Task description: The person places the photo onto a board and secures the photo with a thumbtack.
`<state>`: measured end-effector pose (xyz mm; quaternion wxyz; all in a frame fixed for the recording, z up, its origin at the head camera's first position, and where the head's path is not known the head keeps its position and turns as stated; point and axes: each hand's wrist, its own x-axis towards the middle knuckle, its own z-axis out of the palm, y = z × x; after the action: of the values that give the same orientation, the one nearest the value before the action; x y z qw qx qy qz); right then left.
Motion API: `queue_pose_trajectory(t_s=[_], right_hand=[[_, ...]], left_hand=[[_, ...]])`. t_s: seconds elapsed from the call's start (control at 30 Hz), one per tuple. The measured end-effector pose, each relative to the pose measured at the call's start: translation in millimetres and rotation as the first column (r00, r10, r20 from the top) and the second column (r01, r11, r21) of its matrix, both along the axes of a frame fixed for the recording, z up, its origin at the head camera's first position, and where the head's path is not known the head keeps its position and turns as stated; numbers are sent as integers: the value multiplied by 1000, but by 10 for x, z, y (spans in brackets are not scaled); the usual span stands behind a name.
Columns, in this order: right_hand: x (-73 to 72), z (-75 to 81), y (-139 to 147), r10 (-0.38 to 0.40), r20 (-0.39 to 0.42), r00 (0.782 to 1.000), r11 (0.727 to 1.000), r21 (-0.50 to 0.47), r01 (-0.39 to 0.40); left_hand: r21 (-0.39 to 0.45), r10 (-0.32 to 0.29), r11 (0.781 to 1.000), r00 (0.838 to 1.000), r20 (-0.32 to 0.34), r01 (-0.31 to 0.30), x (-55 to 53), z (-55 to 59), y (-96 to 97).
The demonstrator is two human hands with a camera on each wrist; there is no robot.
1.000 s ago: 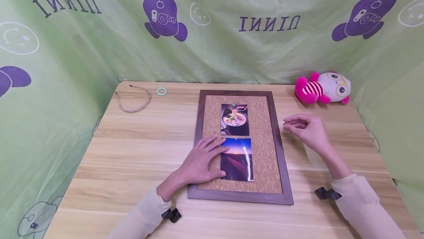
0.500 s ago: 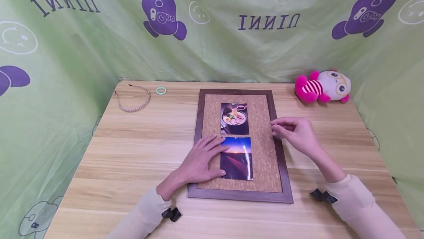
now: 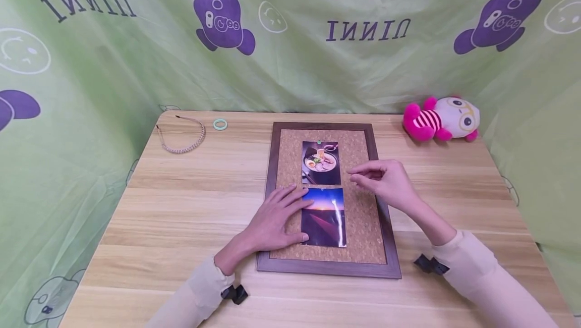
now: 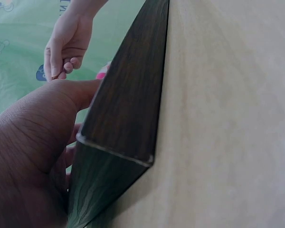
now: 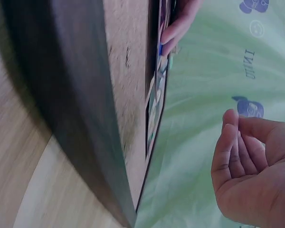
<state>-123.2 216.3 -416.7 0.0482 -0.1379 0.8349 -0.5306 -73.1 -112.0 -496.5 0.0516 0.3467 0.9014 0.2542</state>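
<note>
In the head view, a cork board (image 3: 363, 227) in a dark wooden frame lies on the table. A ramen photo (image 3: 320, 169), with a green push pin (image 3: 320, 142) at its top edge, sits above a sunset photo (image 3: 324, 224). My left hand (image 3: 274, 222) rests spread on the board, fingertips and thumb pressing the sunset photo's left side. Over the board's right side, my right hand (image 3: 386, 181) pinches a tiny push pin between thumb and index finger, mostly hidden by the fingertips. The right wrist view shows this hand (image 5: 254, 166) raised above the cork.
A beaded headband (image 3: 183, 150) and a mint-green ring (image 3: 220, 124) lie at the table's back left. The pink and white plush toy (image 3: 442, 119) is at the back right. Green printed curtain (image 3: 290, 75) surrounds the table.
My right hand has moved left from beside the frame to over the cork near the photos, still pinching the tiny pin. My left hand stays in place on the sunset photo.
</note>
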Motion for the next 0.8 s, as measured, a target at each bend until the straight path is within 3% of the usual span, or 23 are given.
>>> queue_pose_trajectory(t_s=[0.17, 0.37, 0.8], right_hand=[[-33, 21, -125, 42, 110, 993, 999, -18, -40], [-98, -29, -275, 80, 254, 964, 994, -88, -59], [-199, -231, -498, 117, 242, 963, 992, 12, -124]], left_hand=[[-2, 0, 1000, 1000, -1, 0, 4, 3, -1], [-5, 0, 1000, 1000, -10, 0, 2, 1, 1], [17, -9, 1000, 1000, -21, 9, -2, -18, -4]])
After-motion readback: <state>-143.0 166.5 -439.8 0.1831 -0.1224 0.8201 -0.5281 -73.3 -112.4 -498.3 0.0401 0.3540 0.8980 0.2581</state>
